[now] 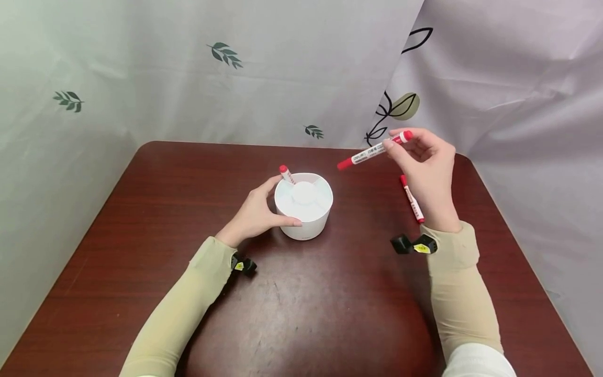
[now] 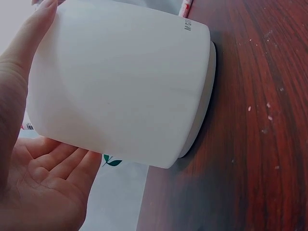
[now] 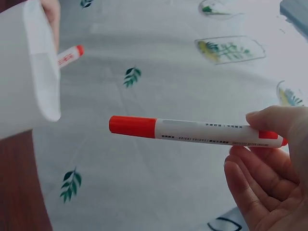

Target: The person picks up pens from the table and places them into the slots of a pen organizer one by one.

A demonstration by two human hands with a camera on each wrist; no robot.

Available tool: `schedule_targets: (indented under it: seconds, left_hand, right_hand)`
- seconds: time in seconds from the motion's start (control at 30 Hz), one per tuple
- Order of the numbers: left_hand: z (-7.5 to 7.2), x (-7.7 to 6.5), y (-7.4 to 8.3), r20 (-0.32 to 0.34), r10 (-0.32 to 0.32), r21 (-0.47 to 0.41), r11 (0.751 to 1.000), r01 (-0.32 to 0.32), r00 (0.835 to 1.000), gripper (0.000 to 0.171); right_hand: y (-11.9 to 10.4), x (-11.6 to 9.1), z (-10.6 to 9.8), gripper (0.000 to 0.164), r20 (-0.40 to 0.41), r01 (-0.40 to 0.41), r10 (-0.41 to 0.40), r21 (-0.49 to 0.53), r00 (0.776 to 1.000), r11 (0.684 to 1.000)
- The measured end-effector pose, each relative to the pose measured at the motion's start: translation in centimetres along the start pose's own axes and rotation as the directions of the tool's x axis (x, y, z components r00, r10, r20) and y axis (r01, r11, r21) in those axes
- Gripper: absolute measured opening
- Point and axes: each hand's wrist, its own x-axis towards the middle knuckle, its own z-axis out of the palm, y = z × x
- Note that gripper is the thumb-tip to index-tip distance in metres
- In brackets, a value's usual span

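A round white pen holder [image 1: 303, 229] with inner compartments stands upright at the middle of the table. My left hand [image 1: 256, 212] grips its left side, thumb at the front and fingers behind, as the left wrist view also shows. One red-capped marker [image 1: 288, 175] leans in a back-left compartment. My right hand [image 1: 426, 167] pinches a second red-and-white marker [image 3: 202, 131] near one end, between thumb and fingers. This marker is tilted in the air, its red cap pointing left toward the pen holder, apart from it. A third marker [image 1: 412, 200] lies on the table beside the right wrist.
The dark red wooden table [image 1: 301, 314] extends around the pen holder. Behind it hangs a pale curtain [image 1: 264, 94] with leaf prints. Small black cameras [image 1: 414, 244] are strapped to both wrists over beige sleeves.
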Motion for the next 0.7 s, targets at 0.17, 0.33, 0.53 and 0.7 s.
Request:
schedule_targets:
  seconds: [0.17, 0.33, 0.53, 0.7]
  left_hand:
    - [-0.1, 0.0, 0.0, 0.002, 0.005, -0.003, 1.0, -0.005, 1.0, 0.103]
    - [-0.1, 0.0, 0.0, -0.001, 0.006, 0.0, 1.0, -0.006, 1.0, 0.103]
    - [-0.1, 0.0, 0.0, 0.01, -0.001, 0.002, 1.0, 0.001, 1.0, 0.104]
    - [-0.1, 0.0, 0.1, 0.01, -0.004, 0.003, 1.0, 0.004, 1.0, 0.104]
  right_hand:
    - [-0.7, 0.2, 1.3, 0.015, 0.006, 0.037, -0.038, 0.063, 0.999, 0.997]
    - [-0.3, 0.3, 2.0, 0.018, 0.055, 0.058, -0.061, 0.053, 0.997, 0.997]
    - [0.7, -0.4, 2.4, 0.016, 0.128, 0.05, -0.044, -0.04, 0.991, 0.998]
    - [0.1, -1.6, 3.3, 0.018, 0.196, 0.018, 0.011, -0.149, 0.981, 0.989]
